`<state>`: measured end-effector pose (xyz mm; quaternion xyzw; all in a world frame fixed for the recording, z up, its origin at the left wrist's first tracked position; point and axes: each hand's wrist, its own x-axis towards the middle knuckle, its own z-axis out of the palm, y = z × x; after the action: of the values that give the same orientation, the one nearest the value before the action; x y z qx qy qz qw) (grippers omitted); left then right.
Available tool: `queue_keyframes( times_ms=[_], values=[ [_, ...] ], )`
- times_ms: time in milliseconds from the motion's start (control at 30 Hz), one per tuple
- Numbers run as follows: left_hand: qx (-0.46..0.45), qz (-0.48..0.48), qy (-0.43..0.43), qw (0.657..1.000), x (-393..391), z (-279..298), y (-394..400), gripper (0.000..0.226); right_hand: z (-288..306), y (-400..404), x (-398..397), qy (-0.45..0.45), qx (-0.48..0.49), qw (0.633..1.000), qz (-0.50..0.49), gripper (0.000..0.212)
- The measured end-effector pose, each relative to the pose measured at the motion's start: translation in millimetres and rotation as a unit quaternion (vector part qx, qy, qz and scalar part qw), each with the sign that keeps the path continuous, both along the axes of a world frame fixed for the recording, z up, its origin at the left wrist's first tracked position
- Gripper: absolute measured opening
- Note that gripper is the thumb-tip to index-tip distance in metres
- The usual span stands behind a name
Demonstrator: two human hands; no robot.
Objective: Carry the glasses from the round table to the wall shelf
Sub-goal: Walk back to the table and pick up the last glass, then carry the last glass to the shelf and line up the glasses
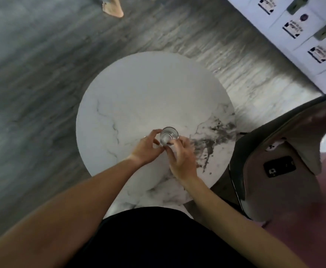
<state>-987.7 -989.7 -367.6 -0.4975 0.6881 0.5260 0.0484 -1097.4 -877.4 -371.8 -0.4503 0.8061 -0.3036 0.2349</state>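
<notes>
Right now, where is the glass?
In the head view the glass is over the near right part of the round table, between the left hand and right hand.

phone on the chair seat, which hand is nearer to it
Right. The right hand is over the table's chair-side part, holding the glass; the left hand is beyond it, farther from the phone.

Glass (168, 135) on round table (131, 97); chair (285, 171) right; boxes (301, 35) beyond.
</notes>
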Motion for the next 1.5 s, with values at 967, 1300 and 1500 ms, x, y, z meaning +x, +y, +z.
queue_keyframes(
  times_ms=[967,1300,1500],
  values=[
    [-0.340,0.540,0.049,0.768,533,200,109,0.071,204,-90,493,-0.067,-0.247,0.770,0.584,0.027],
    [-0.417,0.624,0.019,0.661,722,274,222,0.074,294,-19,717,-0.102,-0.298,0.673,0.669,0.023],
    [-0.447,0.654,-0.047,0.609,830,312,282,0.077,332,18,848,-0.143,-0.297,0.611,0.719,0.022]
  ],
)
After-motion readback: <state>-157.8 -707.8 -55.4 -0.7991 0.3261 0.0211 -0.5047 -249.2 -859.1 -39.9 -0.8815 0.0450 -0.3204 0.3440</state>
